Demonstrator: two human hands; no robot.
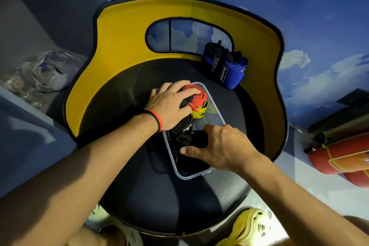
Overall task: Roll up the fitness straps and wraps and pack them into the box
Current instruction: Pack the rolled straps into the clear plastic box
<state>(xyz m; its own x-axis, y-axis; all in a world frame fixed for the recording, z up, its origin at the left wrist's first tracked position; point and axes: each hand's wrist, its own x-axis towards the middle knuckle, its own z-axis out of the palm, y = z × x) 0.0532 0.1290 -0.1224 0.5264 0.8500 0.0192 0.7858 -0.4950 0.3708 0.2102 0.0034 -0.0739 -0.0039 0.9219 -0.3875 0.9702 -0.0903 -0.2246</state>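
Your left hand (171, 104) curls its grip round the soft red rolled strap (196, 95), likely to uncoil unless held by its sides, in the clear plastic box (191, 177); your right hand (223, 146) shows no clear grip.

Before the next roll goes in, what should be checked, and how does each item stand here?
1. Red roll inside clear box: ok, left hand grips it.
2. Black wraps seated in box: ok, right hand holds them.
3. Box flat on chair seat: ok.
4. Room left for more rolls: cannot tell.
5. Everything packed: not ok; blue roll and black roll lie by the backrest.
6. A hand free: not ok.
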